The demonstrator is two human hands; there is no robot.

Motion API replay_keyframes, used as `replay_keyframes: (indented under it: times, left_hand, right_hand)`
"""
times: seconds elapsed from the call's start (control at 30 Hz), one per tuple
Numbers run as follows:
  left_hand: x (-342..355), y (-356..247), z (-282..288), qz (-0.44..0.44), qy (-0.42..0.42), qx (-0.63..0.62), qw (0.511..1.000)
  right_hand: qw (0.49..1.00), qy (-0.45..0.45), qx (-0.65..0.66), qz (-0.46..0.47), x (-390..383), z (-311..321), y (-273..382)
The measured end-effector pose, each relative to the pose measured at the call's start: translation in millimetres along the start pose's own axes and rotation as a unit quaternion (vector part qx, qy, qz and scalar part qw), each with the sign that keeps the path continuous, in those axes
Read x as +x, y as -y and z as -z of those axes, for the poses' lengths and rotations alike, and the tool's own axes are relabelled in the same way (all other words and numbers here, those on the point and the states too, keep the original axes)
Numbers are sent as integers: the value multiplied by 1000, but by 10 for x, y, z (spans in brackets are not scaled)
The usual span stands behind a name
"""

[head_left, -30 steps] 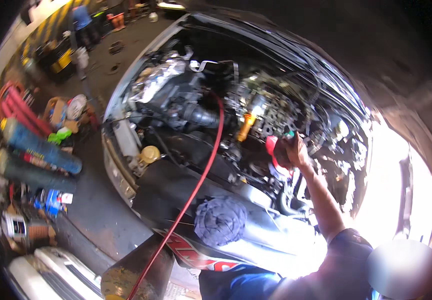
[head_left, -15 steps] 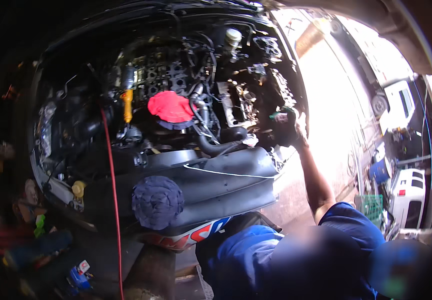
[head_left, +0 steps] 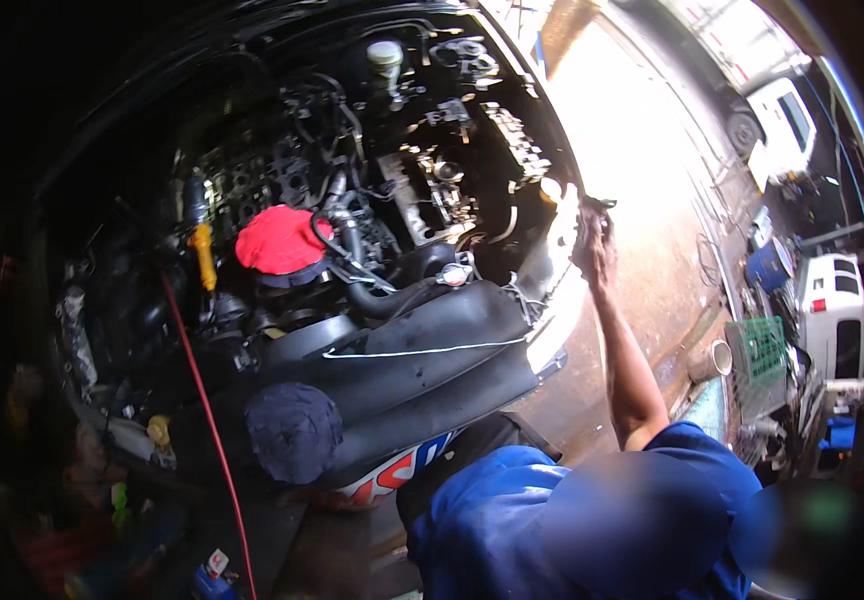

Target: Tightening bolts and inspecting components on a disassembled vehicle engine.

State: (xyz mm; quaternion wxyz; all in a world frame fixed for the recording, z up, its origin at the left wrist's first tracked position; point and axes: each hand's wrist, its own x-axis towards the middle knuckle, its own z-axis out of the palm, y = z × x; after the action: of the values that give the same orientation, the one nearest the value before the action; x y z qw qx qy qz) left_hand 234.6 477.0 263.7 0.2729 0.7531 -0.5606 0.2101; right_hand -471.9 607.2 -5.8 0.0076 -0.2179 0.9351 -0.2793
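Neither of my own hands shows in the head view. The open engine bay [head_left: 422, 215] of a vehicle fills the left and middle. On the engine lies a red cap-like cloth [head_left: 282, 240] with a dark underside. A dark blue cap-like cloth [head_left: 294, 432] rests on the front bodywork [head_left: 432, 350]. Across that bodywork runs a thin white cord [head_left: 422, 350]. A co-worker in a blue shirt [head_left: 492, 500] reaches to the right fender; that person's hand [head_left: 597, 240] is around something small and dark that I cannot make out.
A red hose [head_left: 200, 370] crosses the left side. By the engine stands a yellow and grey tool-like object [head_left: 202, 255]. At right are a green crate [head_left: 757, 360], a bucket [head_left: 712, 360], a blue drum [head_left: 770, 265] and a white vehicle [head_left: 832, 300]. The far left is dark.
The view has shifted, and the engine bay sits farther left. The co-worker's hand has drawn from over the engine bay's right edge to the outer side of the fender.
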Motion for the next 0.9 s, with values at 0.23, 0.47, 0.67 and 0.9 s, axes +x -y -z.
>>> replay_keyframes:
  times: [0.23,0.47,0.67,0.9]
  left_hand:
    - [-16,-376,-735,34,112,-166,979]
    - [73,-1186,-1904,-19,288,-386,876]
    - [17,-1745,-2769,-9,454,-389,802]
    - [-246,-2504,-3571,-247,339,-420,804]
  right_hand:
    - [980,-34,-181,77,-374,-191,173]
    - [971,-8,-84,223,-985,-525,831]
    - [954,88,-26,287,-1237,-637,1437]
    - [971,96,43,213,-1203,-923,1647]
